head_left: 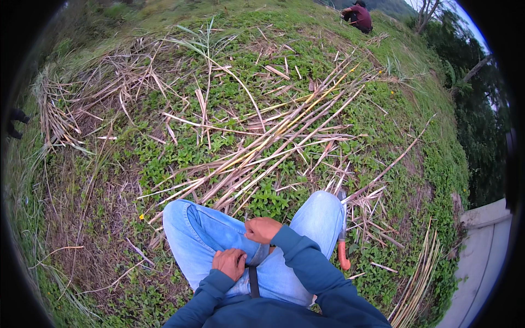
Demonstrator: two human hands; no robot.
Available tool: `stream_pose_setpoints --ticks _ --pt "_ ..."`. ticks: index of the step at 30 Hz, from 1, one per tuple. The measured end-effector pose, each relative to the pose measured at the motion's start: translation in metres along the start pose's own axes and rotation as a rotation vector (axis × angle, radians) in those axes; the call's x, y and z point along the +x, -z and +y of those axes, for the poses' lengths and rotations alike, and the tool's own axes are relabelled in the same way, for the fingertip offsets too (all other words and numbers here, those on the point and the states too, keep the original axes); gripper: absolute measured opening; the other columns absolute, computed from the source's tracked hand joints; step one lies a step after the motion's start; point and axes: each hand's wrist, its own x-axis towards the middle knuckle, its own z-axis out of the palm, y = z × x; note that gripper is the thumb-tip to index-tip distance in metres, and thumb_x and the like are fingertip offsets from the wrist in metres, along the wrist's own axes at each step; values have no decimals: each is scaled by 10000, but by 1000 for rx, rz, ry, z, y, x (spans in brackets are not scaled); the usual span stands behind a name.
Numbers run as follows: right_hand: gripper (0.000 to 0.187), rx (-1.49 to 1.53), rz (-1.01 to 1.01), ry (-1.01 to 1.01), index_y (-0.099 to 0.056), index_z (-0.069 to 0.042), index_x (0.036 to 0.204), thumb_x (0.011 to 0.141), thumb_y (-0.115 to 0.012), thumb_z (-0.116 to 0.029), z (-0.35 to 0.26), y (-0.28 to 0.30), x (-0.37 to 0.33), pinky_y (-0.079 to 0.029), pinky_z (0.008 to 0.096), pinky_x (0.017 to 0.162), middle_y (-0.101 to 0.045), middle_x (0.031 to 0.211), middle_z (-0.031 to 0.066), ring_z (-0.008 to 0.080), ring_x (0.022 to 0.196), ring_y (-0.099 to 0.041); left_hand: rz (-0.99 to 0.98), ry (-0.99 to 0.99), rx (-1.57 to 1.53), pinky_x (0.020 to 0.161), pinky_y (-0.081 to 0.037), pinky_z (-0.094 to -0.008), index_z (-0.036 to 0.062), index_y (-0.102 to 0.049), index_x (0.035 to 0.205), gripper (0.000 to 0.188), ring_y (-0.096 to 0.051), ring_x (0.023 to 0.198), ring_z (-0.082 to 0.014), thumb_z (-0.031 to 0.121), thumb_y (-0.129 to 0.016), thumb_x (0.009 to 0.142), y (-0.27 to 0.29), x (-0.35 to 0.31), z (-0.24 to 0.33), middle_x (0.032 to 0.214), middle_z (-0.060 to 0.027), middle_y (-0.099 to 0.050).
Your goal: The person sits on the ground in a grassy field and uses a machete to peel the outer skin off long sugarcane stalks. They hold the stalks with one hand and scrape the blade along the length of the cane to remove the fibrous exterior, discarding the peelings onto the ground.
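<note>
My left hand (229, 263) rests on my left thigh, its fingers bent and close together, with nothing showing in them. Ahead of it, my right hand (263, 229) lies over my left lower leg as a loose fist; its palm side is hidden and no object sticks out of it. The light blue jeans (188, 235) are under both hands, my legs being crossed. Beside my right knee lies a knife (343, 252) with an orange handle, its blade pointing away from me. Beyond my knees a loose pile of long, thin yellow-brown stalks (284, 131) lies slantwise on the grass.
A bundle of cut stalks (418, 279) lies at the lower right, near a grey concrete edge (481, 240). More dry stalks (57, 117) are heaped at the far left. Another person (359, 16) in a dark red top sits at the far right. Dark feet (18, 121) show at the left rim.
</note>
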Motion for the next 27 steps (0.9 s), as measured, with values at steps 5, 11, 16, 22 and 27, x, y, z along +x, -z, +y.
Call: stream_pose_setpoints --ticks 5,11,16,22,27 --pt "263 -9 5 5 -567 -42 781 834 -581 -299 3 -2 1 -465 462 658 -622 773 167 372 758 -603 -8 13 21 669 -369 -388 96 -656 811 107 -613 753 -250 193 -612 822 -2 -1 -2 776 -56 -647" --pt "265 2 -16 39 -564 -39 801 842 -590 -299 3 -1 1 -454 461 671 -615 779 171 372 770 -591 -4 2 9 659 -371 -386 99 -659 817 106 -617 747 -247 195 -614 822 -2 -1 -3 789 -54 -657" --pt "263 19 -30 -15 -594 -34 854 843 -580 -296 -1 3 0 -463 466 722 -632 850 191 380 831 -603 -15 -3 13 658 -372 -385 104 -650 820 115 -617 742 -247 205 -598 836 -3 -1 -5 789 -56 -654" --pt "269 13 -70 -52 -613 -38 885 841 -578 -301 -9 10 -2 -470 473 755 -643 889 200 384 869 -612 5 4 -10 664 -375 -375 112 -654 844 130 -616 737 -240 226 -592 856 -3 -3 -6 789 -46 -657" --pt "276 14 -66 -62 -611 -37 885 846 -577 -309 -11 12 -3 -470 475 757 -643 890 200 385 867 -612 -24 15 -4 674 -378 -375 113 -652 860 137 -612 734 -242 230 -582 865 -1 -3 -6 796 -47 -658"
